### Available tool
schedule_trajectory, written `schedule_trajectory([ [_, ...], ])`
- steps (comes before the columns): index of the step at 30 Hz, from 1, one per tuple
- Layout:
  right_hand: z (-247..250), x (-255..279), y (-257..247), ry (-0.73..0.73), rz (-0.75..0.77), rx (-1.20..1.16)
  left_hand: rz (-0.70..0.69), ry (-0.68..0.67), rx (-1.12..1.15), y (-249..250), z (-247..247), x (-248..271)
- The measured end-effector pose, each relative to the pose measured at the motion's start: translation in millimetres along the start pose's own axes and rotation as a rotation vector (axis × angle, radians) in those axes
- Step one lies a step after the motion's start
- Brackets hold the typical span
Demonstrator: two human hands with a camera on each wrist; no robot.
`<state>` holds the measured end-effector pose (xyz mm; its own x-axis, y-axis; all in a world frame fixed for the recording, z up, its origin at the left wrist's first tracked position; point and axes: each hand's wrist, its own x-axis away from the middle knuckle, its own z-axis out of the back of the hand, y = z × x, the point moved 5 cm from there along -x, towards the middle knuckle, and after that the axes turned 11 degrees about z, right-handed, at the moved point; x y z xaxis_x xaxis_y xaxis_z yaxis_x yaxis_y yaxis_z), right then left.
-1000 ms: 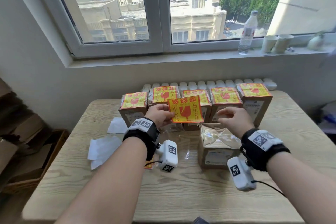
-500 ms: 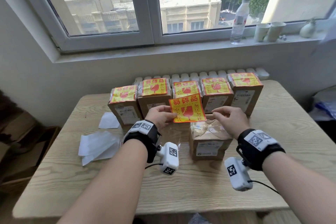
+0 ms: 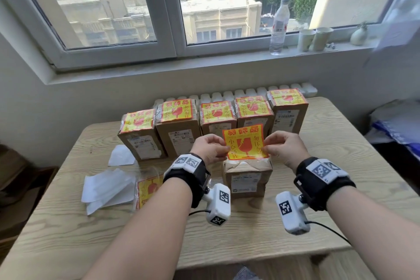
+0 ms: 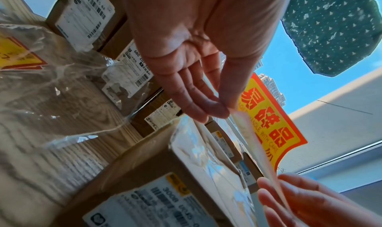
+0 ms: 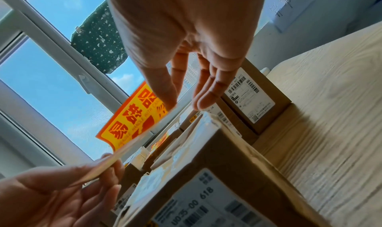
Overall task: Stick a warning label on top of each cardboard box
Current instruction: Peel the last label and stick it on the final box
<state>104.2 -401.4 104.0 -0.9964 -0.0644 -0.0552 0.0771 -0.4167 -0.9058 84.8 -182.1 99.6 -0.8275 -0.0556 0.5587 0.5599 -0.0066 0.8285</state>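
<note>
Both hands pinch one label (image 3: 245, 142) by its side edges, left hand (image 3: 210, 149) and right hand (image 3: 285, 146) holding it printed face toward the person, top edge up and tilted slightly, just above the near box (image 3: 247, 177) on the tabletop (image 3: 261, 229). Beyond stand five labelled boxes (image 3: 177, 127) in a row.

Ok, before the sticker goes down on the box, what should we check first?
1. Both hands hold the warning label, left hand and right hand at opposite edges: ok.
2. Label over the front box: ok.
3. Front box top has no label yet: ok.
4. Label flat, unwrinkled: ok.
5. Backing peeled off: cannot tell.
6. Five back boxes already labelled: ok.
</note>
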Motion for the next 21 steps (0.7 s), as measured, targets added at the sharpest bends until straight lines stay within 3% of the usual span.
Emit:
schedule_trajectory([
  [7, 0, 6, 0, -0.045, -0.025, -0.050, -0.026, -0.010, -0.064, -3, -6, 5],
  [13, -7, 11, 2, -0.116, -0.038, 0.057, -0.035, -0.002, -0.255, -4, -9, 8],
  [21, -11, 16, 0, -0.129, -0.006, 0.158, -0.068, 0.140, -0.380, -12, -8, 2],
])
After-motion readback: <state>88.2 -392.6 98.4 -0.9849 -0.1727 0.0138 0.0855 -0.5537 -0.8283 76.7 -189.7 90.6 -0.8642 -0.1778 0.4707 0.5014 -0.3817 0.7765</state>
